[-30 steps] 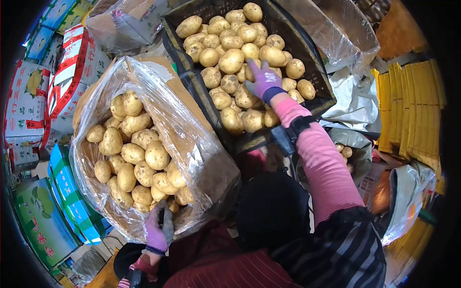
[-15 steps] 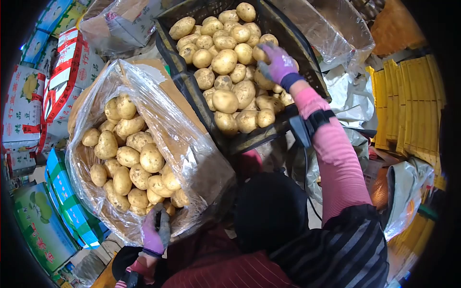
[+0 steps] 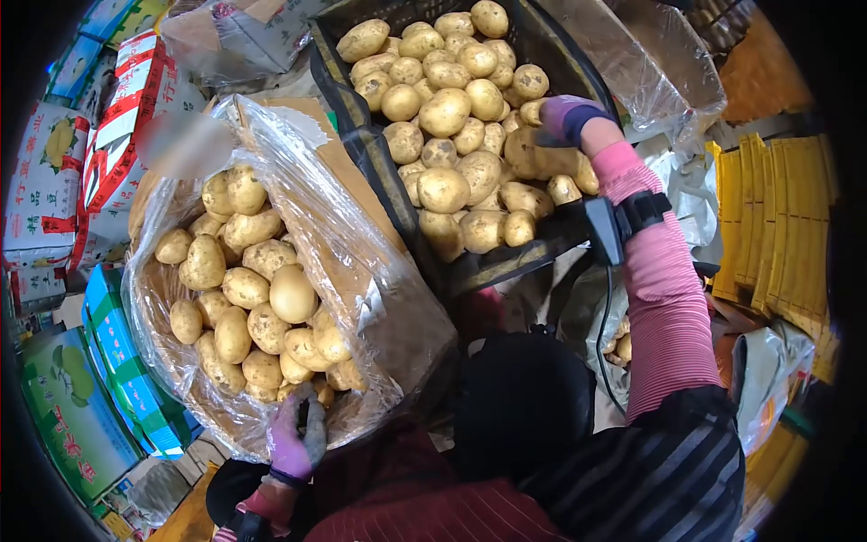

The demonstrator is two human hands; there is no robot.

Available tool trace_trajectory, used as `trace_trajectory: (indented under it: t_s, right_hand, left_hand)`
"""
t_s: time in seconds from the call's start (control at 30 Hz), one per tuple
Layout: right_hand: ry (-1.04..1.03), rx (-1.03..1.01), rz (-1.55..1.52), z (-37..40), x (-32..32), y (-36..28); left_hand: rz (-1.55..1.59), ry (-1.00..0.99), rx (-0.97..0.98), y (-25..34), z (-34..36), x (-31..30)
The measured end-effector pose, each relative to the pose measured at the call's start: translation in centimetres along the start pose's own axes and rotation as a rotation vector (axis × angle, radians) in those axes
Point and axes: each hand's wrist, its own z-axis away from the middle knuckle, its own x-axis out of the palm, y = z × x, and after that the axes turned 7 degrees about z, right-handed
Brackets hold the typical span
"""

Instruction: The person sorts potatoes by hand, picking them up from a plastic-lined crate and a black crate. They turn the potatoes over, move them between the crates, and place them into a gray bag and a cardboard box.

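Observation:
My right hand (image 3: 571, 119), in a purple glove with grey fingers, reaches to the right side of a black plastic crate (image 3: 492, 275) heaped with potatoes (image 3: 444, 112). Its fingers bend down among them, beside a small potato (image 3: 531, 112); the fingertips are blurred and partly hidden. My left hand (image 3: 296, 440), gloved alike, is closed over the near edge of a cardboard box (image 3: 411, 339) lined with clear plastic film (image 3: 158, 370). Inside that box lies a pile of potatoes (image 3: 246, 287), close to the left fingers.
Printed cartons with red tape (image 3: 45, 185) stand at the left, above blue and green boxes (image 3: 126, 361). Yellow slatted crates (image 3: 777, 226) are stacked at the right. Another film-lined box (image 3: 650, 63) stands behind the black crate. A dark cap (image 3: 524, 406) shows low in the middle.
My right hand has moved right across the crate, its fingers now bent down. Potatoes beneath it have shifted. My left hand stays at the box edge. The whole view has shifted slightly.

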Motion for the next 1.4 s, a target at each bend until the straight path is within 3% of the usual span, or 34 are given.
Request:
trace_trajectory:
  t_s: [0.07, 0.13, 0.2, 0.3, 0.37, 0.43, 0.47, 0.53, 0.57, 0.63, 0.67, 0.77, 0.87, 0.9, 1.0, 1.2, 1.27, 1.33, 1.4]
  right_hand:
    - [0.312, -0.133, -0.188, 0.3, 0.6, -3.1]
    - [0.427, -0.307, -0.423, -3.3, 3.9, -6.0]
    - [0.01, -0.243, -0.903, -5.7, 4.3, -9.2]
    - [-0.077, -0.137, -1.667, -8.0, 3.4, -11.8]
    - [0.197, -0.301, -1.7, -8.3, 2.4, -11.7]
    - [0.393, -0.425, -1.942, -8.3, 1.3, -11.6]
    - [0.408, -0.506, -2.24, -7.8, 0.1, -11.6]
    - [0.464, -0.582, -2.244, -7.8, -0.3, -10.9]
    - [0.6, -0.625, -1.891, -8.5, 0.3, -10.1]
    - [0.393, -0.506, -1.914, -4.4, -0.9, -10.5]
    - [0.372, -0.426, -1.787, -2.5, -0.9, -10.9]
    - [0.401, -0.45, -1.647, 0.2, 1.6, -10.2]
    - [0.463, -0.478, -1.687, 5.1, 1.8, -10.8]
    - [0.476, -0.56, -1.716, 7.5, 1.1, -11.3]
    - [0.481, -0.851, -1.774, 15.7, -2.7, -12.4]
    - [0.266, -1.441, -1.757, 30.6, -6.7, -19.4]
    - [0.24, -1.532, -1.703, 33.3, -6.0, -22.1]
    - [0.216, -1.449, -1.721, 33.9, -4.4, -24.4]
    - [0.228, -1.33, -1.739, 33.0, -2.5, -25.9]
  left_hand:
    - [0.016, -0.004, -0.01, -1.3, 0.3, 0.3]
    - [0.02, 0.007, -0.021, -1.6, 0.3, 0.0]
    - [0.06, -0.023, -0.05, -1.0, 0.4, 0.0]
    - [0.026, -0.012, -0.031, -1.6, 0.5, 0.1]
    - [0.003, -0.017, -0.029, -2.0, 0.4, 0.1]
    - [-0.013, 0.004, 0.007, -2.0, 0.6, 0.2]
    - [-0.01, 0.006, 0.008, -1.8, 0.6, 0.3]
    - [0.008, 0.017, -0.042, -1.3, 0.5, 0.2]
    - [0.012, 0.027, -0.04, -1.3, 0.4, 0.1]
    - [-0.049, 0.034, 0.081, -1.5, 0.4, 0.1]
    - [-0.042, 0.048, 0.075, -1.2, 0.4, 0.0]
    - [0.052, 0.022, -0.092, -0.5, 0.6, -0.1]
    - [-0.02, 0.077, 0.046, -0.7, 0.8, -0.5]
    - [-0.033, 0.084, -0.006, -0.4, 0.9, -0.4]
    - [-0.055, 0.144, 0.079, 0.2, 1.0, -0.7]
    - [-0.026, 0.109, 0.015, -0.4, 1.5, -1.0]
    - [0.063, 0.083, 0.053, -2.8, 1.3, -0.3]
    - [0.147, 0.049, 0.096, -3.2, 1.0, -0.8]
    - [0.37, -0.031, -0.046, -2.9, 0.4, -1.6]
